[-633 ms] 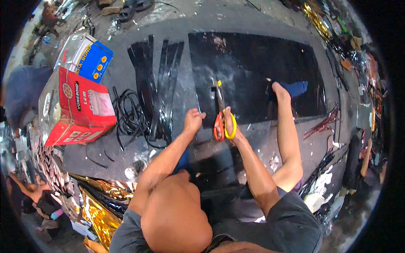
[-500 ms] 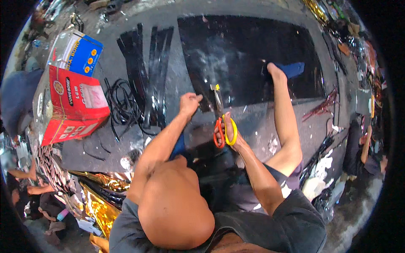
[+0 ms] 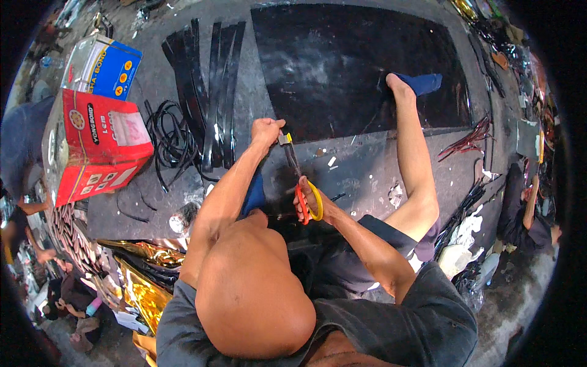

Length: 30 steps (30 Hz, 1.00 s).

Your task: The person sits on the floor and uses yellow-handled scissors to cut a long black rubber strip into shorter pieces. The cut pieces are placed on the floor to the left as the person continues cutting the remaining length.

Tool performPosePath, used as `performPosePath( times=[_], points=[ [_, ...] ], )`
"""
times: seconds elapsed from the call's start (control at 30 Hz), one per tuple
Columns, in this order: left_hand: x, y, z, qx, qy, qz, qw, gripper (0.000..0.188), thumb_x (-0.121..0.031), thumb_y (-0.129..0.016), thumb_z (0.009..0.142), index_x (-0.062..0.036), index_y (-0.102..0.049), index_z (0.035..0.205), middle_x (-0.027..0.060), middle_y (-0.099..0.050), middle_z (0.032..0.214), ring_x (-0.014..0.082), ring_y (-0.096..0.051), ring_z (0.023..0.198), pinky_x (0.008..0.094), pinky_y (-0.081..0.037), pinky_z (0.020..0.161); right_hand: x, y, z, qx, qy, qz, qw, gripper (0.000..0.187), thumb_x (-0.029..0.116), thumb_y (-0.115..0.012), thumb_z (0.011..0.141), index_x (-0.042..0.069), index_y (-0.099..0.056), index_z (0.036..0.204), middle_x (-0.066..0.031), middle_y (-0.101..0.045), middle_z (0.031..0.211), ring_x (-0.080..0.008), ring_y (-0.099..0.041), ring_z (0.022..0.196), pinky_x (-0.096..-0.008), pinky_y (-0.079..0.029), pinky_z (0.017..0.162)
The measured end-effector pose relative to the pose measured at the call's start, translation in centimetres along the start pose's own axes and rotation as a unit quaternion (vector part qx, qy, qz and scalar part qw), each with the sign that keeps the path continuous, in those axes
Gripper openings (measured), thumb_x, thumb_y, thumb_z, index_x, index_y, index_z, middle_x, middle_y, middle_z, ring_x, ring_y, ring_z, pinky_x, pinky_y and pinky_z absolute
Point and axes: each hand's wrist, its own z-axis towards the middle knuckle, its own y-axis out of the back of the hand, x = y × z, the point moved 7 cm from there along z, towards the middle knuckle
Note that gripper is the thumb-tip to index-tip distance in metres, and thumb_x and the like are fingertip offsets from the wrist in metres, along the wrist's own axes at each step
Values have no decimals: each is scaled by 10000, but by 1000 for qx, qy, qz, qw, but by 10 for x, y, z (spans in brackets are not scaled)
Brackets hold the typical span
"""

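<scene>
My right hand [image 3: 310, 202] grips a pair of scissors [image 3: 317, 205] with one orange and one yellow handle loop. Their blades point away from me, and a small yellow and silver piece is at the tips. Close by those tips, my left hand [image 3: 266, 131] is closed at the near left corner of a large black sheet [image 3: 354, 67]. Its fingertips meet the sheet's edge there, and the exact pinch is hard to see. The sheet lies flat and looks glossy. My bare foot [image 3: 398, 85] rests on it, beside a blue piece [image 3: 425, 84].
Black strips [image 3: 211, 92] and a tangle of black cord [image 3: 168, 137] lie left of the sheet. A red carton [image 3: 101, 156] and a blue and white box [image 3: 116, 70] stand farther left. Reddish strands [image 3: 468, 140] lie right. Gold foil [image 3: 140, 290] is at the near left. Other people sit at both sides.
The scissors have moved left and their tips are now beside my left hand. My left hand has shifted slightly left and up in the picture. The whole view has tilted a little.
</scene>
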Motion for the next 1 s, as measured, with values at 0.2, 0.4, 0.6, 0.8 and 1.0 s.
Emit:
performPosePath(
  times=[0.2, 0.4, 0.6, 0.8, 1.0],
  points=[
    [-3, -4, -3, 13, 33, -18, 999, 244, -198, -688, 837, -67, -591, 655, 28, -592, 615, 108, -519, 488, 273, -403, 442, 14, 20, 6, -43, -6, 40, 998, 902, 891, -319, 726, 8, -501, 774, -81, -489, 557, -224, -562, 448, -344, -494, 459],
    [-1, -4, 1, 27, 30, -44, 998, 228, -207, -670, 858, -74, -598, 688, 34, -601, 630, 111, -533, 494, 276, -410, 441, 27, 25, -6, 11, 3, 21, 1000, 910, 892, -305, 721, 18, -553, 755, -67, -507, 543, -221, -567, 439, -326, -483, 426],
    [-8, -4, -4, 27, 22, -13, 999, 215, -172, -673, 845, -54, -596, 683, 46, -601, 610, 122, -543, 474, 274, -411, 417, 4, 14, -8, -14, -16, -35, 999, 836, 825, -351, 789, 12, -542, 765, -78, -522, 572, -212, -571, 476, -334, -501, 469],
    [-5, -3, -2, 21, 30, -33, 999, 229, -159, -676, 838, -48, -584, 660, 45, -591, 595, 129, -555, 469, 271, -407, 403, 9, 18, -3, -28, -4, 2, 1000, 859, 851, -360, 756, 10, -538, 760, -74, -509, 552, -217, -564, 450, -333, -499, 442],
    [-1, -6, 3, 39, 33, -13, 999, 232, -194, -669, 842, -42, -599, 682, 44, -598, 614, 141, -587, 481, 270, -417, 402, 22, 17, -3, -14, 6, -8, 1000, 878, 872, -334, 735, 15, -526, 741, -69, -500, 545, -220, -561, 440, -333, -478, 419]
  ],
)
